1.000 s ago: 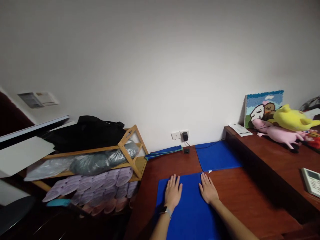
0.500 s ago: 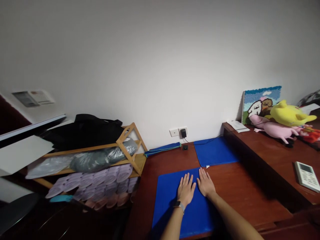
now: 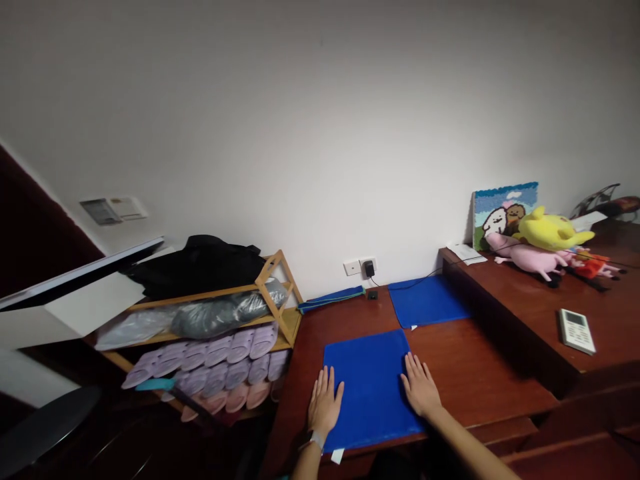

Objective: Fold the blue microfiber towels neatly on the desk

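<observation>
While your right hand (image 3: 421, 387) remains at the right edge of the flat, rectangular blue cloth (image 3: 373, 387), your left hand (image 3: 325, 403) has moved outward to its left edge (both hands flat, fingers extended, clasping nothing). The cloth lies at the near edge of the reddish-brown wooden table (image 3: 480, 373); wood shows on both sides.

One view, from camera worn on person's head, above near edge of desk (image 3: 480, 373), facing forward and somewhat down across it to pale wall (image 3: 320, 147). Wall fills upper half; desk's far edge sits below mid-frame, near edge close to bottom. Left hand (image 3: 325, 403) and right hand (image 3: 421, 388) show whole, small in frame, forearms (image 3: 465, 439) cut by bottom border (lens looks wide). Sweep spans wooden rack (image 3: 291, 327) beyond desk's left edge to plush toys (image 3: 530, 257) beyond right edge.
</observation>
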Available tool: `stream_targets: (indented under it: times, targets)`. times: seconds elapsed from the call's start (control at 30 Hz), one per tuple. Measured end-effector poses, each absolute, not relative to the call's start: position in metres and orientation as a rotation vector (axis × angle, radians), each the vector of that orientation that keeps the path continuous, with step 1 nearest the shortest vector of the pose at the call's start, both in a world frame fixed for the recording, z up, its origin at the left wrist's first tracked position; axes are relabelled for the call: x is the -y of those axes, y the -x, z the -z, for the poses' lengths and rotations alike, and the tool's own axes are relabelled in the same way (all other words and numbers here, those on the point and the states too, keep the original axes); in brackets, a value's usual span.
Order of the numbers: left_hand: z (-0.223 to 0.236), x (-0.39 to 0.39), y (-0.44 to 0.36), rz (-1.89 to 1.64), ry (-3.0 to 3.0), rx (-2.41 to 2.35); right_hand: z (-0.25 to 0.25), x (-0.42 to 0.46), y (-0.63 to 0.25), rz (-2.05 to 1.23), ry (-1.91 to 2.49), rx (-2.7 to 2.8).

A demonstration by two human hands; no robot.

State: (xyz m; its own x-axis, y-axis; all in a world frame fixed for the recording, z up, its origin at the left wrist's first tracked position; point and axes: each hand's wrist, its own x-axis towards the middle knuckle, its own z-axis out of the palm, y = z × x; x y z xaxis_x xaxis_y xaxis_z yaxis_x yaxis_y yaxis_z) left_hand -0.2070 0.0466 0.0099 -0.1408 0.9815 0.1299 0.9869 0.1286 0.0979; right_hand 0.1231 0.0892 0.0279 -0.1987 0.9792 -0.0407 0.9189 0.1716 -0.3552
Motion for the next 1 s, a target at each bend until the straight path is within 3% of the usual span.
stream_targets:
  times: [0.23, 0.47, 0.57, 1.0]
  targets:
    - [-0.026, -0.049, 0.191, 0.262, 1.990, 2.300, -0.016, -0.079, -0.129, -0.449, 1.807, 2.250]
    - [-0.036, -0.053, 0.032, 0.400, 2.527, 1.884, -0.020, -0.078, -0.130, -0.436, 1.806, 2.321]
    - [-0.030, -0.048, 0.002, 0.394, 2.605, 1.921, -0.019, -0.077, -0.131, -0.415, 1.797, 2.366]
    - [-0.019, 0.027, 0.178, 0.152, 2.063, 2.325, -0.035, -0.065, -0.125, -0.374, 1.892, 2.271]
